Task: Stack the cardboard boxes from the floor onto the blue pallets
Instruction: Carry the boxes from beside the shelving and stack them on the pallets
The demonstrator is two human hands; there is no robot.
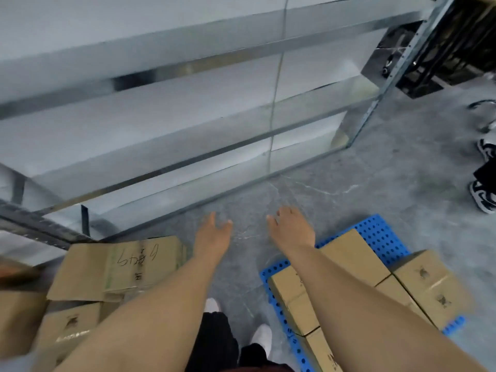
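Both my hands, left (214,232) and right (291,226), hung empty with fingers relaxed; cardboard boxes (354,253) sat on the blue pallet (381,234) at four o'clock.

Grey metal shelving (188,124), marbled floor (375,189)

We are looking at a warehouse or stockroom. Metal shelving (188,108) with long grey tiers is filling the frame from 9 to 1 o'clock, standing on a grey concrete-like floor (389,183). A blue perforated pallet (375,232) is lying at 4 o'clock, carrying sealed cardboard boxes (357,253). More boxes (118,267) are sitting piled at 8 o'clock. At 1 o'clock a second rack's upright (418,49) is showing, with dark stock behind it.
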